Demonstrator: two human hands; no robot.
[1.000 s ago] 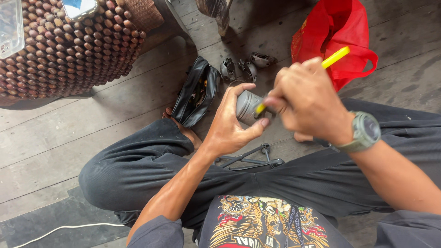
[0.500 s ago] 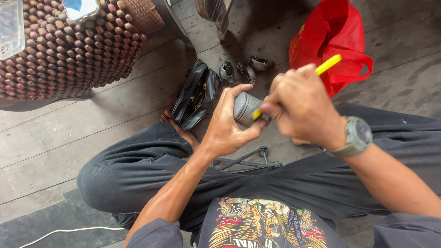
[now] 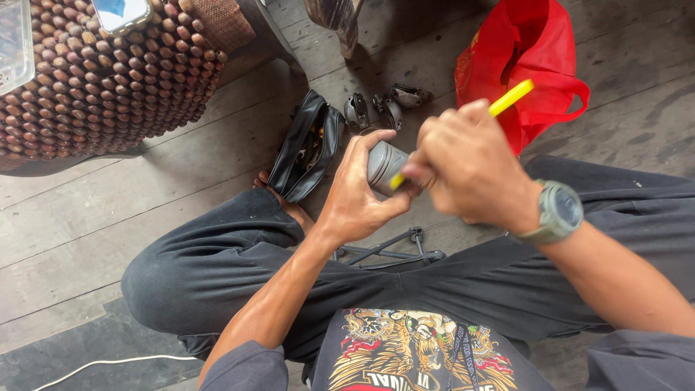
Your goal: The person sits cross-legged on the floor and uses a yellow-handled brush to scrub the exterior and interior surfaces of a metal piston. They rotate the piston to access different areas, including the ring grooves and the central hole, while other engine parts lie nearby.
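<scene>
My left hand grips a small grey metal cylinder held above my crossed legs. My right hand is closed around a yellow-handled tool, whose tip meets the cylinder's side near my left thumb. The tool's working end is hidden between my fingers and the cylinder. A grey watch sits on my right wrist.
An open black pouch lies on the wooden floor ahead, with several small metal parts beside it. A red plastic bag rests at the upper right. A beaded seat cover with a phone fills the upper left. A dark metal frame lies between my legs.
Both hands have stayed together on the cylinder, and the yellow handle has kept much the same tilt. The view has shifted slightly.
</scene>
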